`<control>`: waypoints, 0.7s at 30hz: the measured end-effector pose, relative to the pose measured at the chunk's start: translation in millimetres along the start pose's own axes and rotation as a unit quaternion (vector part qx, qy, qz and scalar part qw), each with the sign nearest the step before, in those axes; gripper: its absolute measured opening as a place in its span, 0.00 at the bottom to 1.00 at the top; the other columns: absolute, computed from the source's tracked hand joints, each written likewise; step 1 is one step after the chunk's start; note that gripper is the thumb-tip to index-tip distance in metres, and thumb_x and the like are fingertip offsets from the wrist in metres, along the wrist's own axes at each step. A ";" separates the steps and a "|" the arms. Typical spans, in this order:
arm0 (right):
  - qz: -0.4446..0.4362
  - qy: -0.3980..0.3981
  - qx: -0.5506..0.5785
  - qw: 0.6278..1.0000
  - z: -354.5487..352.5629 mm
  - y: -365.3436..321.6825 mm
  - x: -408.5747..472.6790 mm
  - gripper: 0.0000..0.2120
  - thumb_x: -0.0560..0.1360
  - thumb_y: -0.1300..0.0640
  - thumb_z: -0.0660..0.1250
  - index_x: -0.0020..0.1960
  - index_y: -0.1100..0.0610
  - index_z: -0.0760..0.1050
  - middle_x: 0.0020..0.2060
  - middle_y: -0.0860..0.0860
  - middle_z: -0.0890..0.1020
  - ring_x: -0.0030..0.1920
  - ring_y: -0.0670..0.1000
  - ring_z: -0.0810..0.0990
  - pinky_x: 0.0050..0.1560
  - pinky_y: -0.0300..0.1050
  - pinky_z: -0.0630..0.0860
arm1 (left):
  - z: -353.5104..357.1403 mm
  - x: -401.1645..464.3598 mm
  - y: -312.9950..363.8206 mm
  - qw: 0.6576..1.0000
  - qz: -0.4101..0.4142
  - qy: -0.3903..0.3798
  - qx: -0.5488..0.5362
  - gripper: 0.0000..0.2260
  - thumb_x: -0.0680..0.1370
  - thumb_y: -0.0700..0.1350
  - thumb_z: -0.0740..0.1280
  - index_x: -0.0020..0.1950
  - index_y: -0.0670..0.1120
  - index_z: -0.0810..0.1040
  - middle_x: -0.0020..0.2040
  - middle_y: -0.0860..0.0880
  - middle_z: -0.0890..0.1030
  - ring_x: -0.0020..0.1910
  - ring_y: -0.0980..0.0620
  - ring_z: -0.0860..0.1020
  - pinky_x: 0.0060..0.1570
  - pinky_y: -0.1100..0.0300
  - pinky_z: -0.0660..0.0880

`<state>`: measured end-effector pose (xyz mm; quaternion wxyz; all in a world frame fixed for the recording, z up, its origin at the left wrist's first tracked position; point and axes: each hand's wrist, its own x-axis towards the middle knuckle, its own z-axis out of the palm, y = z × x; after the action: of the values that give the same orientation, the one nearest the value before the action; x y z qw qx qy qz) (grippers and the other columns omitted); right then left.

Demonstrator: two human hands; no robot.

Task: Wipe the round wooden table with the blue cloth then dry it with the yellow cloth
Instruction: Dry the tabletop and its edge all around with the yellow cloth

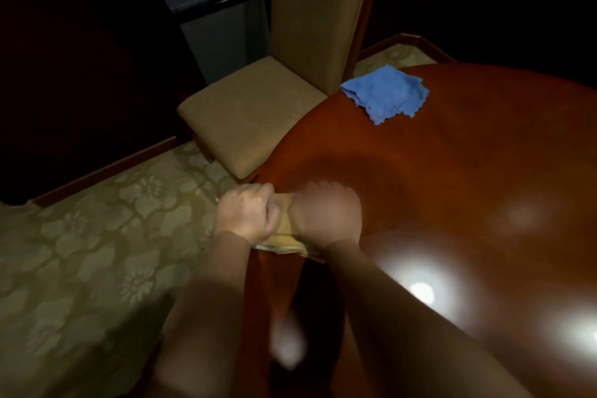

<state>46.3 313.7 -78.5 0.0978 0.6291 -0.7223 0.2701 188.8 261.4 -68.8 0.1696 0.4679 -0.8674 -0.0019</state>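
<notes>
Yellow cloth point(284, 244) bunched under both hands on glossy table point(452, 171).

Dim, blurred, glare on table point(452, 171).

Two bare forearms reach out, ending in the left hand point(244, 212) and right hand point(324, 211); no sleeves or jewellery, as far as the blur shows.

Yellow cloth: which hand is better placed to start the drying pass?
Right, probably. The right hand sits on the yellow cloth over the wooden table; the left hand grips the cloth at the table's edge, partly off it.
</notes>
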 end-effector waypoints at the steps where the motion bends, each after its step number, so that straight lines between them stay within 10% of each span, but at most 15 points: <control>1: 0.003 0.003 -0.007 1.000 5.7 1.5 9.3 0.15 0.71 0.50 0.58 0.29 0.56 0.70 0.25 0.53 0.73 0.27 0.56 0.72 0.31 0.44 0.60 | 3.1 12.1 -5.0 1.000 0.006 0.002 -0.003 0.13 0.70 0.47 0.54 0.30 0.43 0.72 0.26 0.46 0.74 0.24 0.45 0.74 0.23 0.62 0.64; 21: 0.073 -0.013 -0.074 0.994 24.9 9.0 58.1 0.14 0.72 0.51 0.56 0.31 0.57 0.68 0.26 0.55 0.72 0.27 0.58 0.71 0.32 0.45 0.56 | 10.0 87.2 -24.5 0.991 0.136 -0.009 0.014 0.15 0.70 0.49 0.54 0.29 0.43 0.73 0.24 0.45 0.73 0.22 0.47 0.71 0.26 0.62 0.62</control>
<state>31.6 251.7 -73.8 0.1150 0.5689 -0.7856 0.2143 161.7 175.2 -56.7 0.1535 0.3481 -0.9243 0.0293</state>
